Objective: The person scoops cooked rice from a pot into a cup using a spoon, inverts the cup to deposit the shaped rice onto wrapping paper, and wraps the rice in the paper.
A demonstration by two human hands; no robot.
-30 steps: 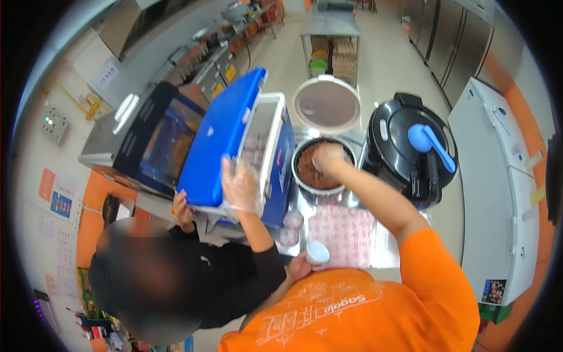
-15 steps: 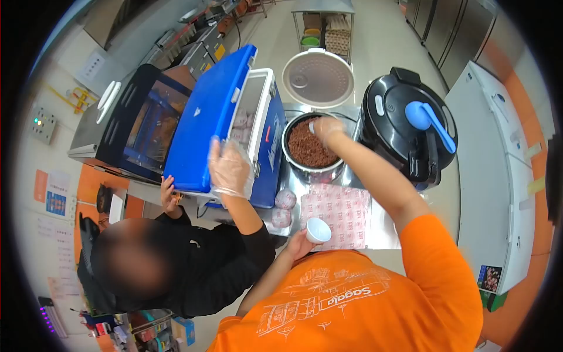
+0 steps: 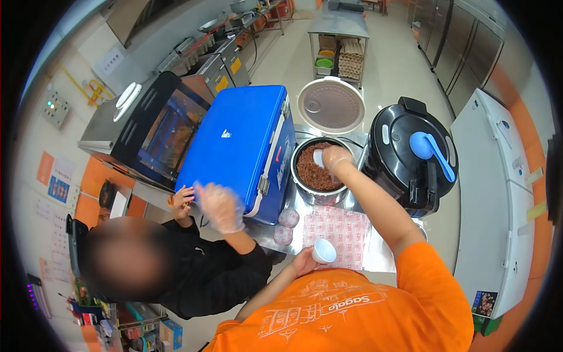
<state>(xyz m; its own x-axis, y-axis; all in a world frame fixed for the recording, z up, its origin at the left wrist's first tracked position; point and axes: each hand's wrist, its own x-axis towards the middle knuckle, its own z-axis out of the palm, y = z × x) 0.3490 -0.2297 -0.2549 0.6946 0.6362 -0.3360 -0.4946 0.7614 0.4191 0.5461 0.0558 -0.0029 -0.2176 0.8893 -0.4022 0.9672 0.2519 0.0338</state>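
My left hand [image 3: 303, 261] pinches the small white bowl [image 3: 324, 250] by its side, between thumb and fingers, over the near edge of the printed paper [image 3: 343, 232]. My gloved right hand [image 3: 338, 161] is inside the pot [image 3: 316, 198], fingers curled around a white scoop [image 3: 318, 157] against the reddish-brown rice [image 3: 308, 170].

Pot and bowl sit apart, so grains could drop onto the paper or metal counter [image 3: 384, 252] if I tip the scoop in between. The bowl could tilt too, since I grip it on one side only. A nudge from the co-worker's gloved hand [image 3: 219, 208], near the blue cooler [image 3: 234, 135], might knock my left arm, or roll the upper wrapped ball [image 3: 288, 217] and the lower one [image 3: 282, 236] beside the cooler.

My right fingertips are hard to make out, and I can't tell how full the scoop is. The co-worker's glove is blurred; the cooler's lid hides its inside.
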